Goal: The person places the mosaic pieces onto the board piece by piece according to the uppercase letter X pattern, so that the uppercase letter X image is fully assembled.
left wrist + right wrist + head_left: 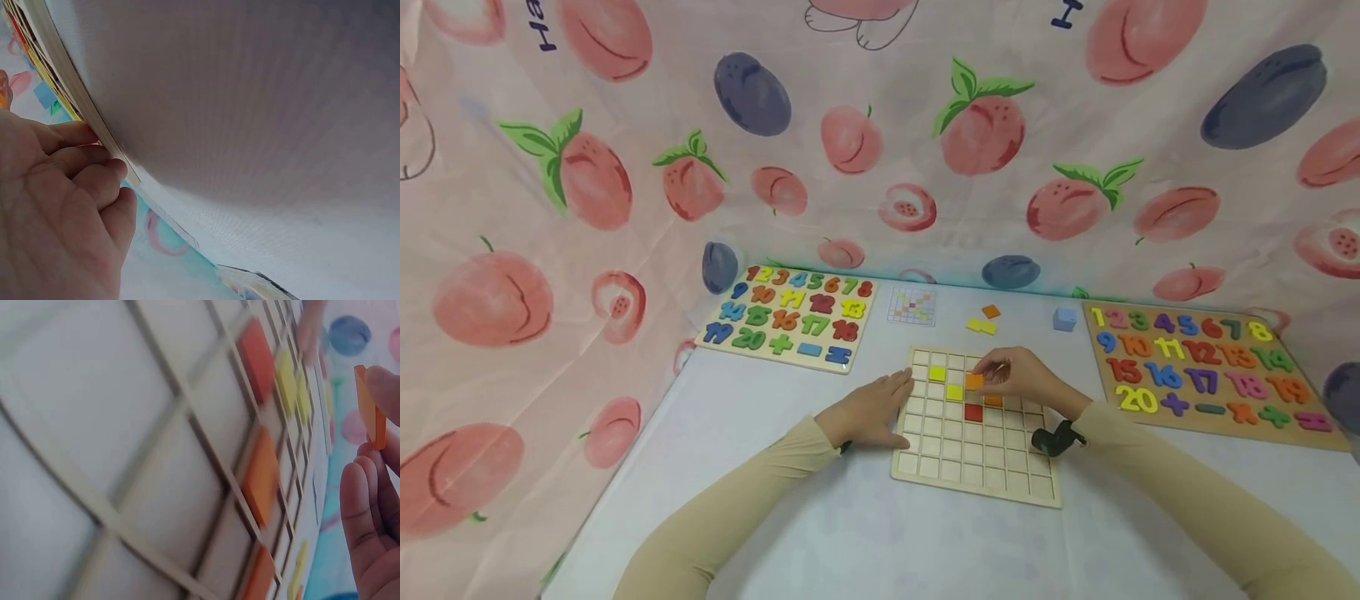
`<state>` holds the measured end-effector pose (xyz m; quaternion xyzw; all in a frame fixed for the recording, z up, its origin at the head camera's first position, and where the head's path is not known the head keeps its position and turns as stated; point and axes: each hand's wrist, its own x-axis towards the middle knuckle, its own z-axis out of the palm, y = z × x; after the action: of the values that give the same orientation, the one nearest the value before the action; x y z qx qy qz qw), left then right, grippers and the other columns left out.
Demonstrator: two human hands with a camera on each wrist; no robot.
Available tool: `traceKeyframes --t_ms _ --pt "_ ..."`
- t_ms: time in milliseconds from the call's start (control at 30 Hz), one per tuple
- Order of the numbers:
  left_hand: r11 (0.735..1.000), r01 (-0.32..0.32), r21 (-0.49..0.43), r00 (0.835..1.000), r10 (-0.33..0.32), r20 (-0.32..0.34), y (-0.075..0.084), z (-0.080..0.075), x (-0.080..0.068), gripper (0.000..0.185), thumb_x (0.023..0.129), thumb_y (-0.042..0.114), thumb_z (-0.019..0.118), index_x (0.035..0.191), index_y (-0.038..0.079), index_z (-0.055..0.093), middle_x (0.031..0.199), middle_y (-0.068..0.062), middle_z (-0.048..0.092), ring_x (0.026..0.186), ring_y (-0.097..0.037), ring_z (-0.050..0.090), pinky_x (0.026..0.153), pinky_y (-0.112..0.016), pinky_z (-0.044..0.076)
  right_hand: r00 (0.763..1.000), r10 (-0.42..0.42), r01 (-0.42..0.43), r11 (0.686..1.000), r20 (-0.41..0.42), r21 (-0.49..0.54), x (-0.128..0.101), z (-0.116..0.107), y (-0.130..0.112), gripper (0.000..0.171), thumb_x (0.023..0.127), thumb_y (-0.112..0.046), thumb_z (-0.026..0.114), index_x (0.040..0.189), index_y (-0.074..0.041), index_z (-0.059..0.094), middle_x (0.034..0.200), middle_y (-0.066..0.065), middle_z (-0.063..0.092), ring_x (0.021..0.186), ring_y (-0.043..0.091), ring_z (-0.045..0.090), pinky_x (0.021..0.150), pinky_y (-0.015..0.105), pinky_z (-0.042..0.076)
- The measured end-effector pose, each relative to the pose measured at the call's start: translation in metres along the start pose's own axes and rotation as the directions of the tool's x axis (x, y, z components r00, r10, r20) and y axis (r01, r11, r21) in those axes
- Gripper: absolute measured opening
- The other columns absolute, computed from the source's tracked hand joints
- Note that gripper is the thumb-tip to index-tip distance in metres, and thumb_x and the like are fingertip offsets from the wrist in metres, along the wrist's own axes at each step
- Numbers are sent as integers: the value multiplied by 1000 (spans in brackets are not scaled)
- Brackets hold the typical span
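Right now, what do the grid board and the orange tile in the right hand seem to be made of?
Grid board: probably unpainted wood, pale and matte, with raised strips between cells. Orange tile: thin and flat with an even matte orange; painted wood or foam, I cannot tell which.

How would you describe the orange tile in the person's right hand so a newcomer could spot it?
Find the wooden grid board at the table's centre. Above its upper cells the right hand pinches an orange tile. Unlike its neighbours, it isn't seated in a cell.
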<state>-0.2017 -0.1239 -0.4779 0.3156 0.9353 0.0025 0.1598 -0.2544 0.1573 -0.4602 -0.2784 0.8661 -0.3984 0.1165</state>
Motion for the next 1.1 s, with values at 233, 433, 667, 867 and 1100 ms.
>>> traceKeyframes --t_ms 233,433,667,867,1100 --pt "1000 1 7 1000 -1 1 -1 0 1 99 80 60 61 150 5 17 160 -9 11 148 -20 13 120 -31 17 998 -31 28 998 49 63 -6 18 -5 26 73 -14 80 94 -3 70 84 10 66 70 8 58 63 21 53" --pt "1000 -2 0 1000 2 -1 -2 0 2 99 80 60 61 150 5 18 159 -9 11 147 -20 14 120 -32 17 997 -45 43 999 61 32 -11 31 -11 26 71 -17 81 91 -5 71 80 5 65 65 4 56 59 21 52" --pt "1000 -1 7 1000 1 2 -1 -1 1 99 80 60 61 150 5 17 159 -9 12 147 -20 13 120 -31 16 994 -86 84 996 64 24 -12 42 -11 25 68 -16 83 87 -4 71 75 5 64 59 1 54 54 19 51" --pt "1000 -4 5 1000 4 1 -1 -1 1 99 80 60 61 150 5 18 159 -10 12 147 -20 14 120 -31 17 994 -42 45 999 99 -28 -12 46 -13 25 67 -19 84 86 -8 71 75 0 62 60 3 51 54 19 48" --pt "1000 -11 -5 1000 11 -4 -3 2 1 99 80 59 62 150 5 18 159 -9 12 147 -20 14 120 -32 17 988 -46 59 995 150 -83 -13 47 -15 23 68 -21 84 84 -12 71 75 -3 61 63 3 51 56 18 48"
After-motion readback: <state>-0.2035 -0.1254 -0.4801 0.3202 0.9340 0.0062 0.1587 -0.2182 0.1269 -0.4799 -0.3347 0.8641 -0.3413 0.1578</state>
